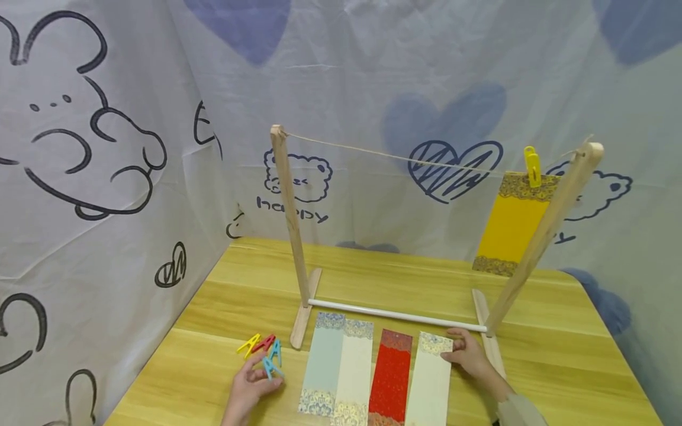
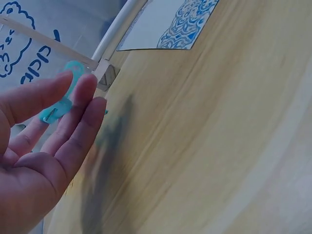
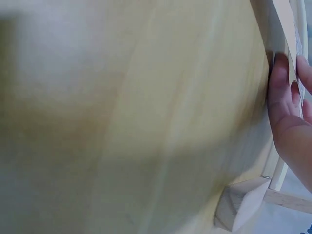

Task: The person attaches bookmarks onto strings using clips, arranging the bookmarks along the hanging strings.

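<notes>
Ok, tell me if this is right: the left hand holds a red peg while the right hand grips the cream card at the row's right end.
One slip: the peg in the left hand is light blue, not red, as the head view shows. The right hand does grip that cream card.

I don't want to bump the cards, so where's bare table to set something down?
Behind the white rod, between the posts; also right of the right wooden foot. Crowded: the near middle, with four cards and the right hand, and left of those, clothespins and the left hand.
</notes>
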### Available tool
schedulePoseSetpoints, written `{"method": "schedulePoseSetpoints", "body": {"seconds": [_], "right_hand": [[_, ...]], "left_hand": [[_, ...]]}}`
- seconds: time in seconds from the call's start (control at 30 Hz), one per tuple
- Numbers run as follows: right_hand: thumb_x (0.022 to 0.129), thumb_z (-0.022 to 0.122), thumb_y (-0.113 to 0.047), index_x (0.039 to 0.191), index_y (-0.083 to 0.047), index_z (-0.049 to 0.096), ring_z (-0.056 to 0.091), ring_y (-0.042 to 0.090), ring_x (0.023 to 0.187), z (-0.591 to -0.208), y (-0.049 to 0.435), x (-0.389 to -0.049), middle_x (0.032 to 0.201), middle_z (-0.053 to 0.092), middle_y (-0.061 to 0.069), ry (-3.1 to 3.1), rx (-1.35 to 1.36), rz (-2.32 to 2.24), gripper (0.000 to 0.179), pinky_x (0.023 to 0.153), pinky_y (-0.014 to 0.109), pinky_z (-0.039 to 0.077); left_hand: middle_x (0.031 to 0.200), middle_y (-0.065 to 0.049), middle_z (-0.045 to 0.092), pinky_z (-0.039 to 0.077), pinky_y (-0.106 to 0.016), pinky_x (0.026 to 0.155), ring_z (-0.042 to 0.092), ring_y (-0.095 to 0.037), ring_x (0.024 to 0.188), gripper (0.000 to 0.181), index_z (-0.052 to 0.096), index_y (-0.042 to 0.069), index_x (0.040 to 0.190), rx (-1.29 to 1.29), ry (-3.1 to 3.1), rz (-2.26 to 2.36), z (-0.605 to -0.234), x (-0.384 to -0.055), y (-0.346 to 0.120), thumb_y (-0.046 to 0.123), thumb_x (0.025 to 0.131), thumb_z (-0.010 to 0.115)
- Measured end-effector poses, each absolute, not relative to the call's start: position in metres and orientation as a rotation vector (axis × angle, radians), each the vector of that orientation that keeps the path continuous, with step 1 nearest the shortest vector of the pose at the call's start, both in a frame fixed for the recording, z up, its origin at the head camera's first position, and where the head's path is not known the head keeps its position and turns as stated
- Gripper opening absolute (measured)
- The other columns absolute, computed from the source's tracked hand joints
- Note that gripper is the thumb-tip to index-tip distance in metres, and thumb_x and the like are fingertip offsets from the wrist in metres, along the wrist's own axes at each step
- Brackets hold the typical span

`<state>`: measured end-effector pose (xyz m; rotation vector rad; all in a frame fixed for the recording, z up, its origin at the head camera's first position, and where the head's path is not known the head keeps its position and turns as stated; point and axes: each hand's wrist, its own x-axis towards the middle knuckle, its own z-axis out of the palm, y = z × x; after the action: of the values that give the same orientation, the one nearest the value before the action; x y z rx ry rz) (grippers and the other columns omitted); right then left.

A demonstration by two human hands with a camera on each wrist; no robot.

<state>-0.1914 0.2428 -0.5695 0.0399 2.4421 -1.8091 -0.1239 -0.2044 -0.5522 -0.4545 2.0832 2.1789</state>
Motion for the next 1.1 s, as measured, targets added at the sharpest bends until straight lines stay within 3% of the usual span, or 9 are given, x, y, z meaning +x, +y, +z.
{"method": "schedulePoseSetpoints", "body": {"seconds": [0.2, 0.4, 0.57, 0.83, 1.1], "right_hand": [[0.072, 0.062, 0.017, 0.119, 0.013, 0.036, 0.054, 0.013, 0.057, -0.570, 0.238, -0.188, 0.071, 0.052, 0.007, 2.366, 0.170, -1.894, 0.054, 0.049, 0.028, 0.051], [0.075, 0.060, 0.016, 0.118, 0.014, 0.038, 0.058, 0.015, 0.055, -0.567, 0.235, -0.189, 0.074, 0.062, 0.015, 2.321, 0.204, -2.000, 0.048, 0.048, 0.028, 0.050], [0.077, 0.059, 0.014, 0.115, 0.017, 0.041, 0.058, 0.014, 0.053, -0.561, 0.235, -0.189, 0.068, 0.061, 0.012, 2.273, 0.191, -2.051, 0.043, 0.048, 0.027, 0.050], [0.076, 0.062, 0.011, 0.106, 0.016, 0.048, 0.055, 0.011, 0.054, -0.555, 0.233, -0.188, 0.065, 0.057, 0.006, 2.286, 0.249, -2.083, 0.033, 0.049, 0.026, 0.049], [0.076, 0.063, 0.011, 0.102, 0.018, 0.051, 0.053, 0.009, 0.054, -0.551, 0.232, -0.187, 0.068, 0.058, 0.006, 2.317, 0.189, -2.083, 0.030, 0.049, 0.024, 0.048]], "left_hand": [[0.085, -0.013, 0.061, 0.052, -0.034, 0.069, 0.063, -0.026, 0.072, 0.072, 0.027, -0.009, 0.134, -0.435, 1.979, 2.234, -0.551, -0.124, -0.203, -0.016, 0.071, 0.063], [0.084, -0.010, 0.062, 0.052, -0.029, 0.063, 0.063, -0.022, 0.071, 0.070, 0.026, -0.011, 0.133, -0.450, 1.961, 2.228, -0.548, -0.123, -0.203, -0.012, 0.073, 0.063], [0.083, -0.007, 0.063, 0.050, -0.025, 0.058, 0.063, -0.019, 0.070, 0.069, 0.026, -0.009, 0.134, -0.475, 1.929, 2.232, -0.546, -0.124, -0.204, -0.008, 0.076, 0.064], [0.097, -0.016, 0.061, 0.050, -0.025, 0.062, 0.060, -0.019, 0.070, 0.067, 0.026, -0.002, 0.137, -0.474, 1.918, 2.252, -0.544, -0.125, -0.201, -0.005, 0.080, 0.061], [0.088, -0.001, 0.053, 0.046, -0.023, 0.067, 0.050, -0.008, 0.070, 0.062, 0.018, 0.002, 0.141, -0.450, 1.870, 2.281, -0.545, -0.124, -0.201, 0.014, 0.091, 0.052]]}}
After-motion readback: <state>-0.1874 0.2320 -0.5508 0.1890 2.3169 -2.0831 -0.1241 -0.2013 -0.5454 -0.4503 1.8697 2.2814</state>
